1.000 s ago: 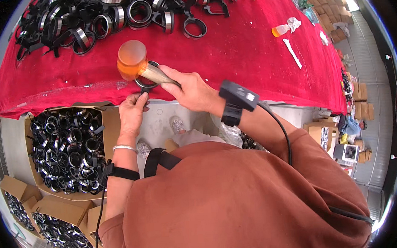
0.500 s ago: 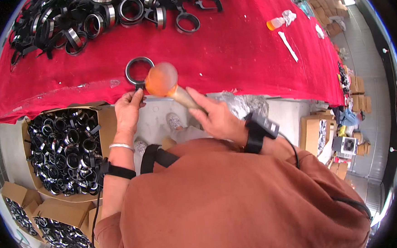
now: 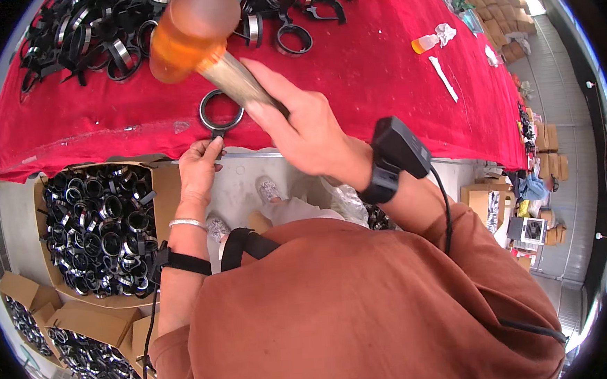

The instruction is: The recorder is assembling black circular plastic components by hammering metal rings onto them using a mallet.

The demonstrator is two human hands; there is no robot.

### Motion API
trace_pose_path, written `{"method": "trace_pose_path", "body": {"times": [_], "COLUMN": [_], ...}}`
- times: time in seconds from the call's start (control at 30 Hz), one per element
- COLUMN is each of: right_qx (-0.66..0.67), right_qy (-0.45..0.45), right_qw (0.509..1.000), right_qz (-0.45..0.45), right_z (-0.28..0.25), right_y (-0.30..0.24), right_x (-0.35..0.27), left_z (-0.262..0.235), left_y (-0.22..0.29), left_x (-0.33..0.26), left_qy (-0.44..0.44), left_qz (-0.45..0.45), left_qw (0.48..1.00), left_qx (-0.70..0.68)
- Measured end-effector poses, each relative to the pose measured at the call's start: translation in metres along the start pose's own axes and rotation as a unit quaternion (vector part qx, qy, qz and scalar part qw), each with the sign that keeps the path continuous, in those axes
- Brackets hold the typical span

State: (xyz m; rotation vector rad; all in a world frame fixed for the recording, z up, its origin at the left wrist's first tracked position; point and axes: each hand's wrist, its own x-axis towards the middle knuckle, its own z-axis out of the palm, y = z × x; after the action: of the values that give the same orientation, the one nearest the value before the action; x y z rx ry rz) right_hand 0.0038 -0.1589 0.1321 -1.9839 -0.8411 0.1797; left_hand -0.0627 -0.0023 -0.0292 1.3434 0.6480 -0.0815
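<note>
My left hand (image 3: pixel 201 164) pinches the short black stem of a ring-shaped part (image 3: pixel 204 117), black with a metal lining, which lies on the red cloth near the table's front edge. Raised above the table, my right hand (image 3: pixel 310 130) is wrapped round the wooden handle of a mallet (image 3: pixel 193 33). Its head is translucent orange, and it hangs in the air up and away from the ring. Part of the heap of similar black ring parts (image 3: pixel 294 39) at the table's far side is hidden behind the mallet head.
A red cloth (image 3: pixel 374 88) covers the table. An orange-tipped bottle (image 3: pixel 425 44) and a white strip (image 3: pixel 443 79) lie at the right. Below the left edge stands a cardboard box (image 3: pixel 167 201) full of ring parts, with more filled boxes (image 3: pixel 93 324) behind it.
My right hand has lifted the mallet from beside the ring, up and toward the far left. My left hand stays on the ring part's stem, almost unmoved.
</note>
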Motion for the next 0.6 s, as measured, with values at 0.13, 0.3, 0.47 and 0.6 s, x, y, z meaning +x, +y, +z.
{"method": "trace_pose_path", "body": {"times": [0.13, 0.3, 0.47, 0.6], "right_qx": [-0.006, -0.007, 0.104, 0.028], "right_qy": [0.034, -0.063, 0.064, 0.039], "right_qw": [0.998, 0.981, 0.988, 0.986], "right_qz": [0.046, 0.181, 0.095, 0.157], "right_z": [0.026, 0.015, 0.011, 0.011], "right_y": [0.060, 0.052, 0.047, 0.076], "right_x": [-0.002, 0.019, 0.007, 0.006], "left_z": [0.005, 0.000, 0.000, 0.000], "left_y": [0.004, -0.002, -0.001, 0.003], "left_x": [-0.003, -0.004, -0.005, 0.000], "left_qy": [0.006, 0.011, 0.011, 0.011], "left_qz": [0.007, 0.006, -0.003, -0.009], "left_qw": [1.000, 1.000, 1.000, 1.000], "left_qx": [0.014, 0.002, -0.008, -0.012]}}
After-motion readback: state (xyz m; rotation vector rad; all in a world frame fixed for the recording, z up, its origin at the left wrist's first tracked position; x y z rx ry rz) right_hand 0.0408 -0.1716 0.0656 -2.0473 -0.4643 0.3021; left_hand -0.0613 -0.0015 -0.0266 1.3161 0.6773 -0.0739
